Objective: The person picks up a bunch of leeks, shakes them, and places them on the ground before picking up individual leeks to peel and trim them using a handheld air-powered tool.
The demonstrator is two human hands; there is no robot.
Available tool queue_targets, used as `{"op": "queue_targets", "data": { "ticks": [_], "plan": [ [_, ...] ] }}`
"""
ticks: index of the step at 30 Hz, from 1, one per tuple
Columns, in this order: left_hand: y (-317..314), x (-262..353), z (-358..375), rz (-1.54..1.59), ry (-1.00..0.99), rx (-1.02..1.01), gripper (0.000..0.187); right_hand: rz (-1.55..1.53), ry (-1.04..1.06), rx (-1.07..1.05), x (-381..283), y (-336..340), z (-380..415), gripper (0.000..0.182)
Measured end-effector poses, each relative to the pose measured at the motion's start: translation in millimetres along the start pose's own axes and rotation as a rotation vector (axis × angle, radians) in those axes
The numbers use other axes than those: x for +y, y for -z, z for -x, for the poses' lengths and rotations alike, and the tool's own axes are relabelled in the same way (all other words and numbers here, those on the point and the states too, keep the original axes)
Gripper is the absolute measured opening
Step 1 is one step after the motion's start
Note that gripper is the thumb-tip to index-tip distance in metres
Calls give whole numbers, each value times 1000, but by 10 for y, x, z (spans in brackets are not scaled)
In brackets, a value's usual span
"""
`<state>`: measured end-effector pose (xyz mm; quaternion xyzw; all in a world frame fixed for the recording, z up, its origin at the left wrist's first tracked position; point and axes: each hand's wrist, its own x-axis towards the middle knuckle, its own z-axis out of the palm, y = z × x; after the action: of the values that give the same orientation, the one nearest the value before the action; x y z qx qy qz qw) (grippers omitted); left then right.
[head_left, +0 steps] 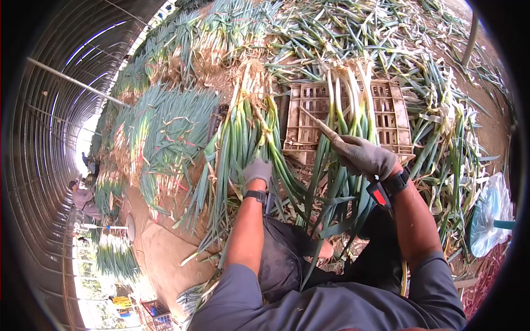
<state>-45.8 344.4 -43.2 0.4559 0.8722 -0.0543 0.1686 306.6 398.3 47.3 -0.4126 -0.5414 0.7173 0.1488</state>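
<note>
My gloved left hand (258, 170) rests on the green leaves of a pile of long onions (245, 129); its fingertips are partly lost among the leaves. To the right, my gloved right hand (361, 155) is closed round the thick end of a tapered tool (318, 122), which looks like a sickle or knife pointing up and left. Beneath that hand, several more onions (356, 102) with white stems lie across a pale plastic crate (396, 113), roots toward its far edge.
Bundled onions (176, 118) cover the ground on the left. Loose leaves (441, 99) are heaped at the right, beside a clear plastic bag (490, 215). A person (84, 197) is at the far left, near a stacked crate (156, 311) below.
</note>
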Motion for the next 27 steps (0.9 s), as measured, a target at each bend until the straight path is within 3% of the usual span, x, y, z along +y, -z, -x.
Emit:
{"op": "queue_targets", "data": {
  "ticks": [4,5,8,12,14,16,18,19,20,22,24,27],
  "plan": [
    [-237,197,-170,153,-34,249,60,78,-18,-7,-65,-92,-56,53],
    [-289,242,-310,69,43,212,64,85,-25,-2,-93,-123,-52,53],
    [-379,219,-543,166,5,241,65,67,-42,-11,-77,-155,-89,49],
    [-445,120,-770,655,-12,218,55,28,-47,-15,-13,-170,-107,49],
    [-549,107,-888,875,-196,322,53,-24,-40,-4,28,-124,-106,47],
    [-423,304,-763,1086,-290,267,51,-24,-16,-14,-46,-102,-57,46],
    [47,758,-111,1296,-265,48,47,-27,4,-17,-44,-114,-23,46],
    [35,844,-115,1226,-345,11,49,-30,18,-16,9,-138,-38,46],
    [-391,886,-537,935,-544,448,47,-31,34,-13,35,-164,-31,47],
    [-247,1092,-503,731,-446,333,54,17,-16,26,11,-271,9,56],
    [-142,1280,-451,802,-407,247,54,229,-115,157,-81,-394,57,63],
    [-187,1436,-486,729,-402,238,50,313,-42,220,47,-444,15,65]
  ]
}}
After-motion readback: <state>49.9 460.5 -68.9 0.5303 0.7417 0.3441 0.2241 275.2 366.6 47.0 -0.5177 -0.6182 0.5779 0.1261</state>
